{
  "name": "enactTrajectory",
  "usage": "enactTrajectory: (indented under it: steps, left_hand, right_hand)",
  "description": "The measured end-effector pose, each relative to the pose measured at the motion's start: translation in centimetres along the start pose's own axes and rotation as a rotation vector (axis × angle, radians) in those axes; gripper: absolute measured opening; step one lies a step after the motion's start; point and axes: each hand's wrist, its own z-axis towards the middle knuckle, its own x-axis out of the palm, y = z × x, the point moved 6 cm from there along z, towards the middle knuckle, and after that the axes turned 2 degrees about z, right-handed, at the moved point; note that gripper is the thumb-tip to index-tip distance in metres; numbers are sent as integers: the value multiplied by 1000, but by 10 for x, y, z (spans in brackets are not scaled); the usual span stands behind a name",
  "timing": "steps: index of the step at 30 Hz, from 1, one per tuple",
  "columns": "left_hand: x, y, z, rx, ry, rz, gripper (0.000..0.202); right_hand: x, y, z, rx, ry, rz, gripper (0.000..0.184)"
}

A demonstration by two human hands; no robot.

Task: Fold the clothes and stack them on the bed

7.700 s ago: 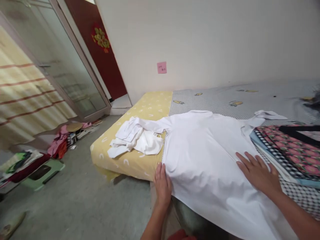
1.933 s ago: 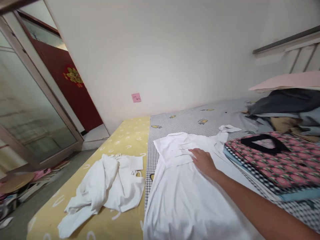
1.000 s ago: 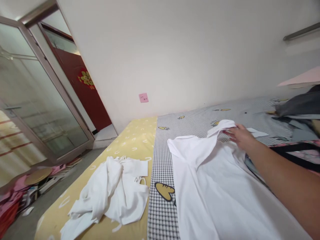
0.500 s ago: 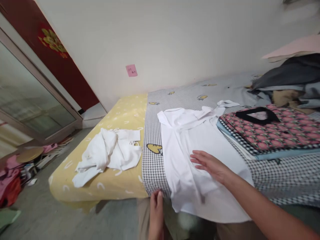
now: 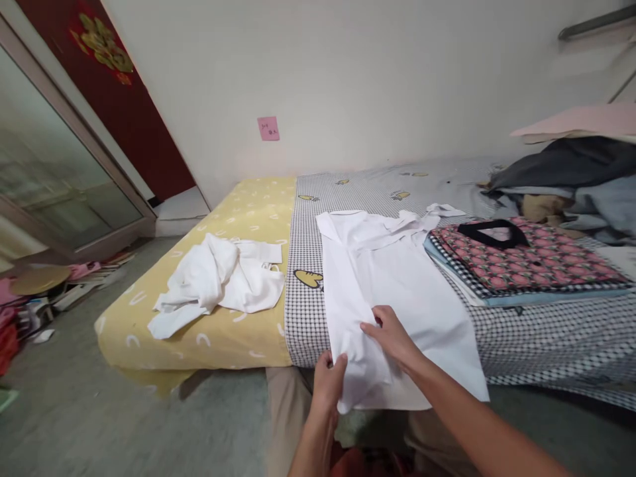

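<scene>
A white shirt (image 5: 397, 285) lies lengthwise on the checked bed sheet (image 5: 536, 331), both sides folded in, its hem hanging over the near bed edge. My left hand (image 5: 328, 383) pinches the lower left corner of the hem, fingers closed on the cloth. My right hand (image 5: 392, 336) grips the folded edge of the shirt just above it, fingers curled into the fabric. The collar end (image 5: 358, 225) points toward the wall.
A crumpled white garment (image 5: 218, 281) lies on the yellow sheet (image 5: 163, 331) to the left. A stack of folded clothes topped by a pink patterned one (image 5: 527, 258) sits right of the shirt. Dark clothes (image 5: 571, 165) pile at far right. Clutter (image 5: 30, 291) lines the floor left.
My right hand slid down from flat on the shirt's middle to grip its lower part. My left hand rose from below the bed edge and took hold of the hem corner.
</scene>
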Motion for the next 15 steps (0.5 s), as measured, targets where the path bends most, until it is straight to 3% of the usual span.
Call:
enactTrajectory:
  steps: [4, 6, 11, 15]
  left_hand:
    - [3, -5, -18, -9, 107, -133, 55]
    - [0, -7, -25, -7, 118, -172, 55]
    - [-15, -3, -38, -49, 99, -262, 52]
    - [-28, 9, -47, -89, 106, -223, 54]
  right_hand:
    - [10, -2, -35, 221, 129, 572, 36]
    - [18, 2, -52, 323, 178, 757, 47]
    - [42, -3, -78, 494, 255, 901, 61]
    - [62, -15, -88, 559, 409, 887, 50]
